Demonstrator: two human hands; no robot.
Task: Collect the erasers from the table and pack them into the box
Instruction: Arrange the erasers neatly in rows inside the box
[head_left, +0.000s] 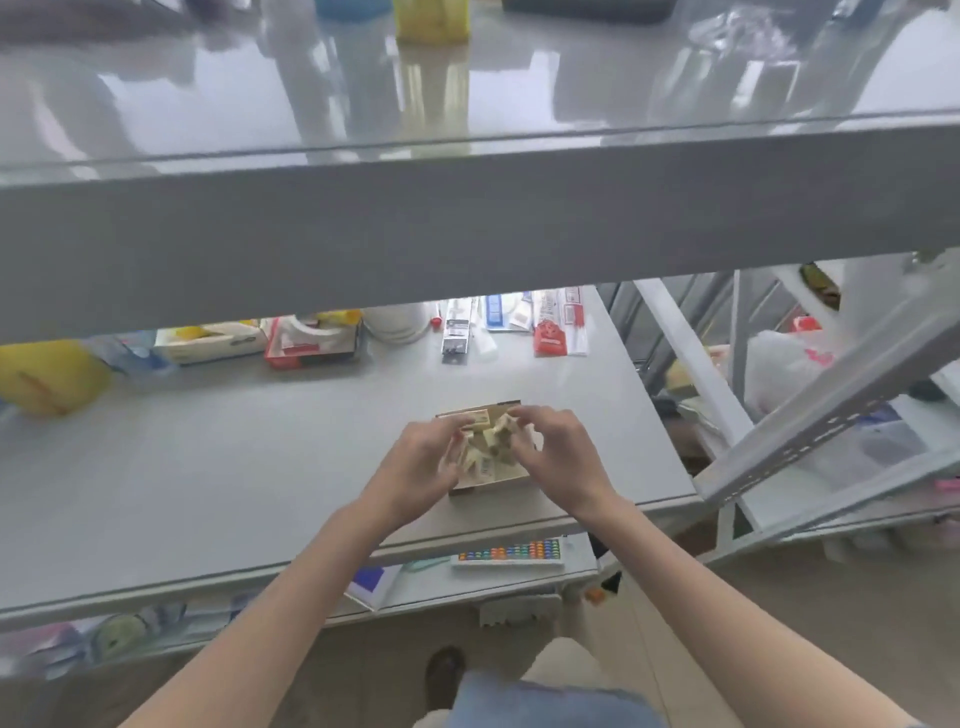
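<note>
Small tan cardboard box (485, 480) sits near front edge of grey worktop (208, 467). Left hand (423, 462) and right hand (558, 454) both over box, each grip closed on cream paper-sleeved erasers (485, 441) heaped loosely between them.

The small cardboard box (488, 480) is being largely covered by both hands, and the pale rectangular erasers (485, 439) are being blurred beyond counting. The yellow container (431, 18) is being cut off by the top edge.
</note>
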